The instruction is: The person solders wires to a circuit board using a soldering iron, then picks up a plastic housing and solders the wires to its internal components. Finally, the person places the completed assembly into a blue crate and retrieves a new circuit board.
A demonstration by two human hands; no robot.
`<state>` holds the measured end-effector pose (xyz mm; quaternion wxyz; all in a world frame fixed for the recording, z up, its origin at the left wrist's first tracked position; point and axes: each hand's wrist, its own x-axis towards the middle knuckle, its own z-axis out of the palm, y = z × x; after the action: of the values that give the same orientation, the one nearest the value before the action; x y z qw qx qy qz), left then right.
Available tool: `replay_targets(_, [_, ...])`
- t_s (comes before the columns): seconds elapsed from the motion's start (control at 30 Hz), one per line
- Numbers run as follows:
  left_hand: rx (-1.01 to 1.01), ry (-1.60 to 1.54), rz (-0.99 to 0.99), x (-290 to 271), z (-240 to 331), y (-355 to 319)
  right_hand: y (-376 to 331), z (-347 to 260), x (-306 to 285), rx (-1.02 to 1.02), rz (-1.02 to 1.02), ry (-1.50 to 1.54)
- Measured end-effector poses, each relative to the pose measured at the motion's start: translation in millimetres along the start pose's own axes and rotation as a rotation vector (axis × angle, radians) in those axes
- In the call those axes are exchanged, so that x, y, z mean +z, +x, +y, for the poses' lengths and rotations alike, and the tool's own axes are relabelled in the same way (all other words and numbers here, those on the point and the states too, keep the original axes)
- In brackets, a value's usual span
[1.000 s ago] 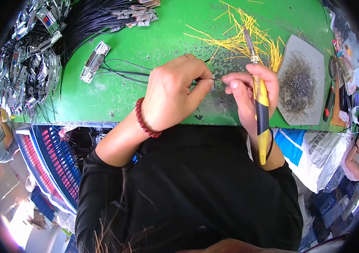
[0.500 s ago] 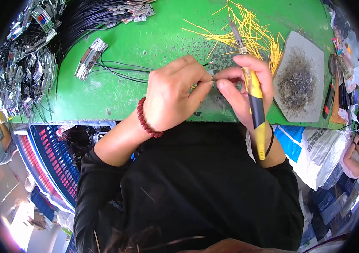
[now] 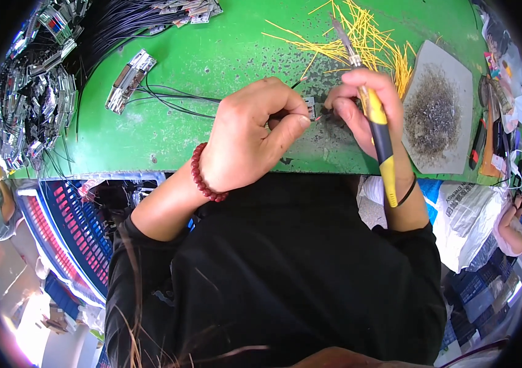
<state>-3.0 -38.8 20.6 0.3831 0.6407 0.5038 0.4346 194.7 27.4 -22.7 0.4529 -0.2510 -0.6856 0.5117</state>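
Observation:
My left hand [image 3: 255, 132], a red bead bracelet at its wrist, pinches a thin black wire [image 3: 193, 97] between thumb and forefinger. The wire's bared end pokes out past the fingertips. Several such wires run left to a silvery rectangular module [image 3: 130, 81] lying on the green table [image 3: 169, 150]. In my right hand [image 3: 368, 101] is a soldering iron [image 3: 380, 138] with a yellow and black handle, its metal tip pointing up and away from me. The right thumb and forefinger stand a little apart from the wire end. Just beyond the left fingertips lies a small pale piece [image 3: 310, 105], partly hidden.
Thin yellow tubes [image 3: 359, 37] lie scattered at the far right middle. A grey slab [image 3: 436, 116] with dark residue rests at the right. Bundled modules [image 3: 28, 116] and black wires [image 3: 111, 34] fill the left. A blue basket [image 3: 77, 233] stands below the table's left edge.
My right hand has moved away from the left fingertips, to the right, carrying the soldering iron along. The left hand keeps its pinch on the wire, nearly in place.

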Motion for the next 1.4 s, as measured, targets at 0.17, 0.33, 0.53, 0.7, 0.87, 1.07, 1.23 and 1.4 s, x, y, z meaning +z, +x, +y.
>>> replay_targets(0.17, [-0.029,0.002,-0.014,-2.4,-0.9,-3.7,23.0,-6.7,-11.3,-0.317,-0.511,-0.628])
replay_targets(0.33, [0.108,0.136,-0.001,-1.6,-4.8,-1.0,29.5,0.9,-13.1,-0.419,-0.552,-0.739])
replay_targets(0.53, [0.106,0.211,0.017,14.0,-22.6,-0.2,-2.4,6.7,7.0,-0.301,-0.182,-0.899])
replay_targets(0.7, [0.122,0.304,0.011,30.3,-42.3,7.3,-8.5,1.6,14.1,-0.190,-0.085,-0.937])
replay_targets(0.87, [0.145,0.334,0.016,32.6,-43.8,8.7,-17.3,-3.3,-11.8,0.015,-0.071,-0.449])
replay_targets(1.07, [0.141,0.413,0.040,39.0,-42.6,8.1,-60.4,-35.0,-48.9,0.287,0.257,-0.340])
replay_targets(1.23, [0.190,0.441,0.011,41.9,-39.3,10.4,-106.7,-34.6,-88.7,0.202,0.509,-0.242])
replay_targets(1.4, [0.133,0.510,0.013,39.9,-32.6,5.4,-121.8,-37.3,-133.6,0.111,0.843,-0.323])
